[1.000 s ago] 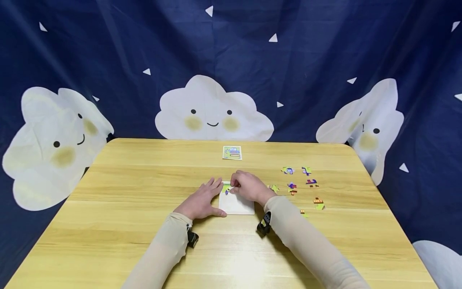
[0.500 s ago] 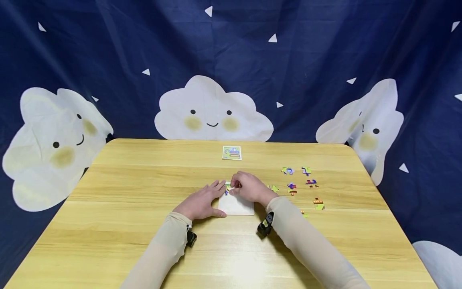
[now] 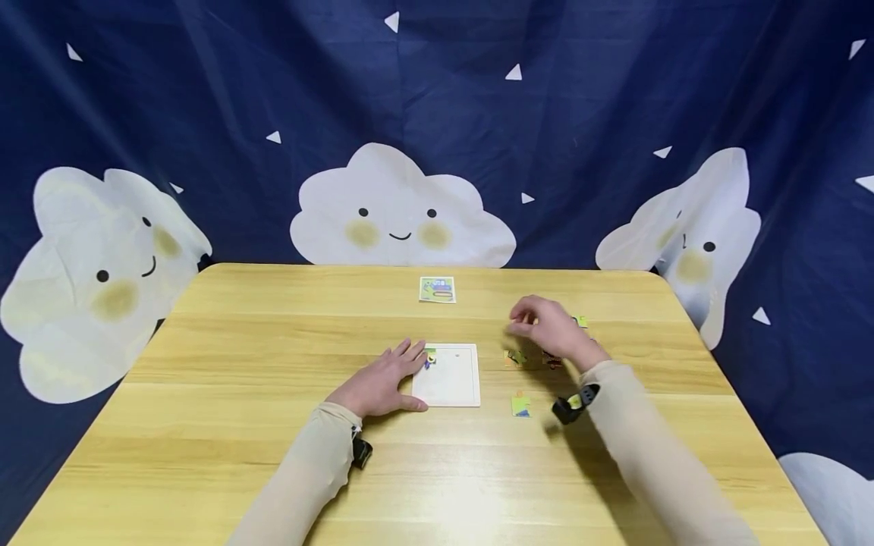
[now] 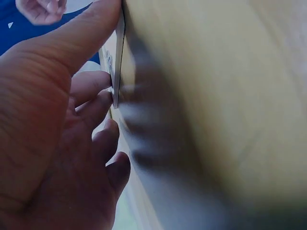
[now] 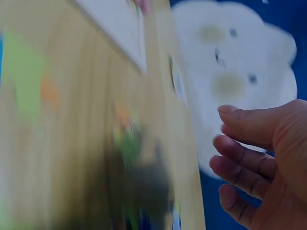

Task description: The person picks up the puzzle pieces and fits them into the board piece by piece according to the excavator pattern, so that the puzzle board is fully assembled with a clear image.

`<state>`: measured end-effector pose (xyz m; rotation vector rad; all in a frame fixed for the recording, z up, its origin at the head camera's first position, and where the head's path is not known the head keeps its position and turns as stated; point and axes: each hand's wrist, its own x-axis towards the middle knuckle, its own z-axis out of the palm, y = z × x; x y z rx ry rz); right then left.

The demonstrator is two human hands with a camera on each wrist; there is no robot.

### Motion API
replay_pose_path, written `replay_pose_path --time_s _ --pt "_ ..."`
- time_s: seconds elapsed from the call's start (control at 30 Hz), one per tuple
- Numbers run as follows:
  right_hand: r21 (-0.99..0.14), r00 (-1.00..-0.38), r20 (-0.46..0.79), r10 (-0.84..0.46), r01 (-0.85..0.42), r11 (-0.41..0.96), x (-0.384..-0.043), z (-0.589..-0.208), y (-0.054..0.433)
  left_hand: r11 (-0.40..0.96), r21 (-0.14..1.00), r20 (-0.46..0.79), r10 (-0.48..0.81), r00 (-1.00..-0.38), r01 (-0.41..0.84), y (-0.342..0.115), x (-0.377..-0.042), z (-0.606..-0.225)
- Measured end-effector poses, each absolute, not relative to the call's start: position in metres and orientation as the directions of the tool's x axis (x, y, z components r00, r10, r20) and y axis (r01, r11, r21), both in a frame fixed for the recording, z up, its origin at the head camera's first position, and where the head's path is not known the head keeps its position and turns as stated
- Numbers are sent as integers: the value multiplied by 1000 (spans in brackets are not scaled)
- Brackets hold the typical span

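A white puzzle board (image 3: 454,387) lies flat on the table, with a puzzle piece (image 3: 430,357) in its upper left corner. My left hand (image 3: 379,383) rests spread along the board's left side, thumb at the near corner and fingers at the far one. The left wrist view has the thumb (image 4: 81,36) and fingertips right at the board's edge (image 4: 119,62). Over the loose pieces to the right hovers my right hand (image 3: 549,327), its fingers loosely bent. In the right wrist view nothing shows between that thumb (image 5: 249,122) and the fingers.
Several loose puzzle pieces lie right of the board, among them a green one (image 3: 521,406) close by and another (image 3: 514,359) farther back; the right hand hides some. A small picture card (image 3: 437,290) lies near the table's far edge. Behind hangs a blue cloud-print curtain (image 3: 580,114).
My right hand has left the board's upper left corner and moved right, over the loose pieces. A piece shows in that corner. My left hand has stayed at the board's left side.
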<state>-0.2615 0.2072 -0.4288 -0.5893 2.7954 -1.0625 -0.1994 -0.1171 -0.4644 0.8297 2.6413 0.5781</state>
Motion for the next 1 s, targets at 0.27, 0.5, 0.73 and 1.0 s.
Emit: replay_pose_path --time_s 0.27,0.5,0.73,1.0 --pt "-533 -958 -53 -282 -212 819 -281 -443 275 747 486 -167 588 -791 453 -116 -199 -467" --pt "-461 -943 -65 -327 -262 848 -287 -455 274 736 502 -160 595 -787 454 -119 -200 -466" --pt "-410 -945 -30 -325 -284 867 -289 -462 270 714 518 -148 617 -773 471 -120 -202 -466" --pt "-471 -962 -18 -272 -231 851 -292 -463 268 726 505 -156 609 -777 467 -120 -204 -469"
